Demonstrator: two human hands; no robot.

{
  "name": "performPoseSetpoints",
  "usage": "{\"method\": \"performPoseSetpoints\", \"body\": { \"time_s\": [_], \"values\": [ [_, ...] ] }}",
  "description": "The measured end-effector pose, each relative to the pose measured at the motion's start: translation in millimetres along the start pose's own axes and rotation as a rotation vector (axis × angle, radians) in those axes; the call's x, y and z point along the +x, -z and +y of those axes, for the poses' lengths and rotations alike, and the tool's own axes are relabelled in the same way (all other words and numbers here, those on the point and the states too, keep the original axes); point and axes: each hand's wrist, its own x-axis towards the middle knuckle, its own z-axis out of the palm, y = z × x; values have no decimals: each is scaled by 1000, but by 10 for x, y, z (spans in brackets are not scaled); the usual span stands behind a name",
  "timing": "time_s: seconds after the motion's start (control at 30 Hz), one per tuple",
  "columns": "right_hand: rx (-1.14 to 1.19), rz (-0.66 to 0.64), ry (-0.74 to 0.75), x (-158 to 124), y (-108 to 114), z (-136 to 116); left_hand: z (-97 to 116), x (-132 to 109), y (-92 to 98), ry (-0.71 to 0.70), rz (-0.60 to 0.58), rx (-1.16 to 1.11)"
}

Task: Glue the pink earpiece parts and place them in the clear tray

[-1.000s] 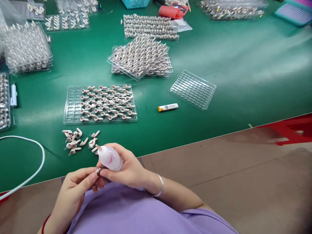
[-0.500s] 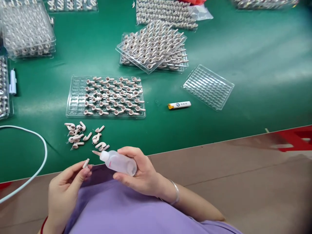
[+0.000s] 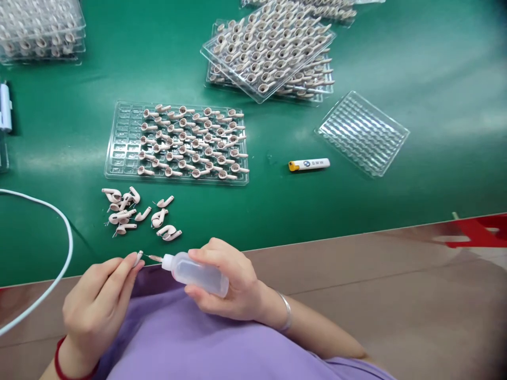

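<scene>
As bottle (image 3: 199,273) nears earpiece (image 3: 138,258) (pinched), gap narrower

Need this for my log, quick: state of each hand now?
Left hand: closed, holding a pale earbud piece.
Right hand: closed around a translucent bottle.

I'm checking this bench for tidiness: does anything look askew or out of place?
At top centre, the upper tray sits crooked on the lower tray, one corner jutting forward. The lighter-like item also looks unrelated to the loose earbud parts. I see no spill.
</scene>
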Motion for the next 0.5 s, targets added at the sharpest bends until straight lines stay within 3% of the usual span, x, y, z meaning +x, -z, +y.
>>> {"method": "performPoseSetpoints", "body": {
  "time_s": [0.5],
  "values": [
    [-24, -17, -8, -16, -11, 3, 12, 16, 4, 15, -12, -28]
  ]
}}
